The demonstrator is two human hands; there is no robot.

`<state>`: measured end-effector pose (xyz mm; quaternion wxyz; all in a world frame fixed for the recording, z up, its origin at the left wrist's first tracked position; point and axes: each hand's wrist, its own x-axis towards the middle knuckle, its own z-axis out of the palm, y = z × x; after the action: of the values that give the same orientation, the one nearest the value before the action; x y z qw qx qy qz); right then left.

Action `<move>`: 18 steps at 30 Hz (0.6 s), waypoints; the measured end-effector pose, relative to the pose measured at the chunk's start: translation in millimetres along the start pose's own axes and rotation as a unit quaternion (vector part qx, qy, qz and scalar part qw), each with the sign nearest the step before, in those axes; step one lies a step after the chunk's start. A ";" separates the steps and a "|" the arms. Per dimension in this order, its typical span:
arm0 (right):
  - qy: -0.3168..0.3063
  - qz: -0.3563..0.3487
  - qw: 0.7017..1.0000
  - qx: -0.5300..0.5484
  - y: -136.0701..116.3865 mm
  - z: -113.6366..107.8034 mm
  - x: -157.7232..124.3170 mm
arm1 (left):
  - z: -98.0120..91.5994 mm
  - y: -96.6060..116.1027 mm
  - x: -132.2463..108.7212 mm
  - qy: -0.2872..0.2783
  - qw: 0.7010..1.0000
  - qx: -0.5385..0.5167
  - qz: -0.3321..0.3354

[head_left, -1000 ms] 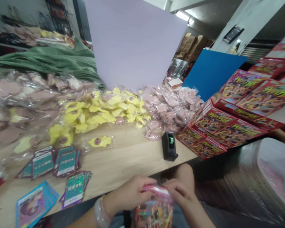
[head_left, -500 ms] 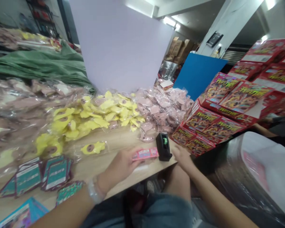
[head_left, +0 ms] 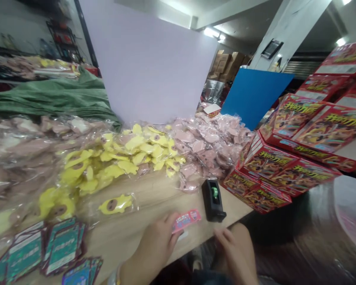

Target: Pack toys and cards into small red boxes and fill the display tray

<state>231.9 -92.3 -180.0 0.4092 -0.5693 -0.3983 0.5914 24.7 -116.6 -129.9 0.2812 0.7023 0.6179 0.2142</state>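
Note:
My left hand [head_left: 157, 243] rests on the front of the wooden table [head_left: 142, 225], its fingers closed on a small pink packet [head_left: 186, 219] that lies flat on the wood. Just right of the packet stands a black tape dispenser [head_left: 213, 200] with a green roll. Below the table edge, my right hand [head_left: 235, 253] hangs with fingers loosely spread and nothing in them.
Bagged yellow toys [head_left: 115, 158] and pink toys [head_left: 207, 144] are heaped across the back of the table. Teal card stacks [head_left: 47, 247] lie at the front left. Red printed boxes [head_left: 287, 158] are piled at the right. A white board [head_left: 148, 67] and a blue board [head_left: 255, 93] stand behind.
Both hands rose from my lap, where they held a printed bag. The left hand brought a pink packet onto the table beside the dispenser; the right hand drew back below the edge.

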 end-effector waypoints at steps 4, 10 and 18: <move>-0.047 0.013 0.995 0.082 -2.0 64.3 -25.5 | 0.8 11.3 -10.0 -0.014 1.000 0.006 -0.001; 0.046 -0.161 0.954 -0.251 17.0 25.0 -19.1 | -3.2 19.2 -30.5 -0.015 0.992 0.002 0.123; -0.085 -0.255 0.857 -0.440 -19.6 111.7 53.5 | -102.0 -105.6 -114.1 0.157 0.983 0.054 -0.078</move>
<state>120.0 -35.9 -176.4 0.2167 -0.5163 -0.7814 0.2755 -136.9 -207.8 -117.8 0.1584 0.6238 0.7180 0.2651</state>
